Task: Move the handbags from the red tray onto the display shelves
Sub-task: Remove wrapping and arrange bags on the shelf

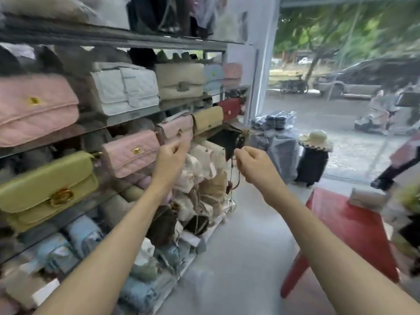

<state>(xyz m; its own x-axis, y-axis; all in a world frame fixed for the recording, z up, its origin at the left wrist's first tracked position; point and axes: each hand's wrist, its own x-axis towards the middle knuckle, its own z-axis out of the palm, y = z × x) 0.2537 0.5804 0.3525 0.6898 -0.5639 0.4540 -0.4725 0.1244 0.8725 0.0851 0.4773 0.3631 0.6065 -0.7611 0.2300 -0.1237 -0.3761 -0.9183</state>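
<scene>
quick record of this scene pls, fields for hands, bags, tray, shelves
left hand: fingers curled before pink quilted handbag; grasp unclear
right hand: pinches thin dark strap beside black handbag at shelf end
red tray: lower right, pale handbag on it
metal display shelves: left, packed with handbags

Both your bare forearms reach up and forward from the lower edge, well apart at the elbows and closer at the wrists. Your left hand (171,158) is raised just left of the small black leather handbag (227,139), its back toward you, fingers curled and thumb tip pressed to the fingertips. It is too blurred to tell whether it pinches anything. Your right hand (250,161) sits just below and right of that handbag, level with the left, fingers curled, pinching a thin dark strap (231,169) that hangs from it.
</scene>
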